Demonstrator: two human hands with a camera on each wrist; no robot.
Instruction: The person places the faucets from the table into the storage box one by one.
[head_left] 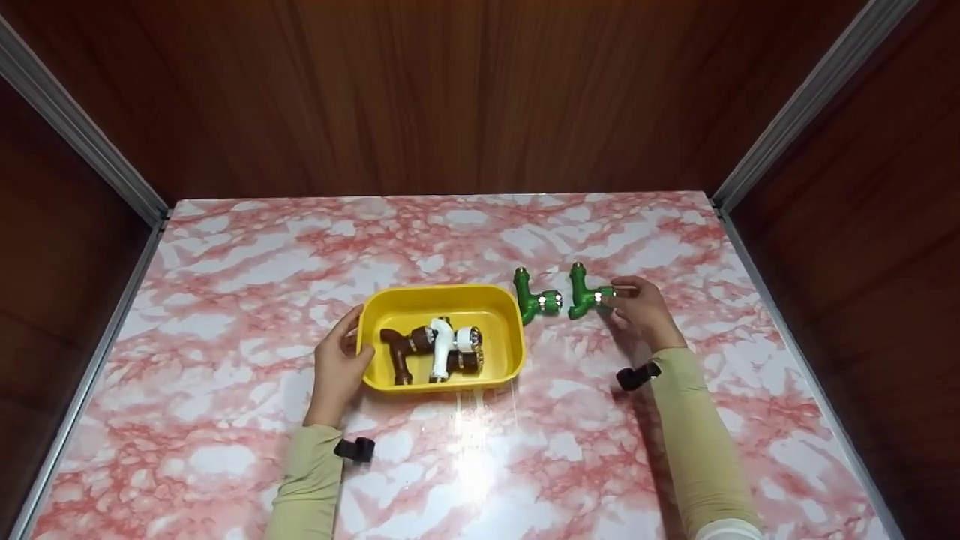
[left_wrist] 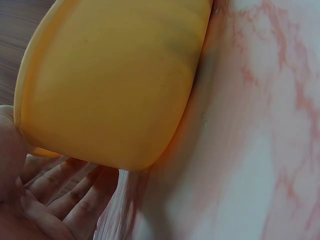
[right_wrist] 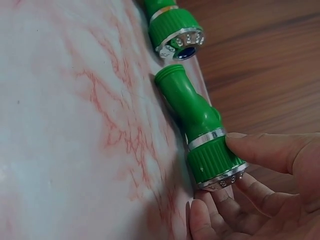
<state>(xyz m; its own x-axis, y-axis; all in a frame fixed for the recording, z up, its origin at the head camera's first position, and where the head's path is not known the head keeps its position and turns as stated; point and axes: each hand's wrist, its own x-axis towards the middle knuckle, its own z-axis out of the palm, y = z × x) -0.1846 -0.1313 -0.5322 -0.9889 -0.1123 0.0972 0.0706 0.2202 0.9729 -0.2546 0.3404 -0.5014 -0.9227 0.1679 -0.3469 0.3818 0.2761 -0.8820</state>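
My left hand (head_left: 339, 367) grips the left end of a yellow plastic tub (head_left: 442, 294), thumb at the rim and fingers along the outer wall. Inside the tub lie a white tap (head_left: 441, 351) and two brown taps (head_left: 401, 354), one partly hidden under the white one. On the right, my right hand (head_left: 643, 311) pinches the ribbed knob of a green tap (right_wrist: 212, 160), which lies on the table. Its thumb presses the knob beside the silver ring, with the other fingers behind the knob's end. Another green tap (head_left: 527, 300) lies between it and the tub.
The red-and-white marbled tabletop (head_left: 247, 300) is bounded by a brown wood-grain panel (head_left: 450, 97) at the back and similar side panels with metal edge strips. Each wrist wears a black camera mount, such as the left one (head_left: 356, 448).
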